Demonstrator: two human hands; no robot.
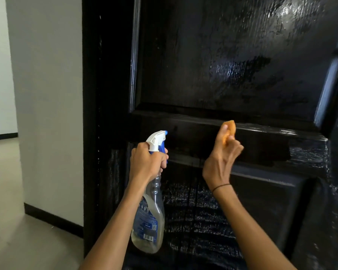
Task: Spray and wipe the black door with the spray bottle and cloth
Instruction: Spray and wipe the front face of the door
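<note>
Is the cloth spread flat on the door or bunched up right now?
Bunched up: the orange cloth is a small wad pinched in the right hand, only a lump showing above the fingers.

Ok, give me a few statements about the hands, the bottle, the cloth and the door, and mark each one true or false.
1. The left hand grips the spray bottle by its neck. True.
2. The cloth is blue. False: it is orange, bunched in the right hand.
3. The bottle's nozzle points toward the black door. True.
4. The right hand is bare at the wrist. False: a thin dark band circles the wrist.
5. The door's upper panel looks dry and matt. False: it shows glossy wet-looking streaks.
</note>
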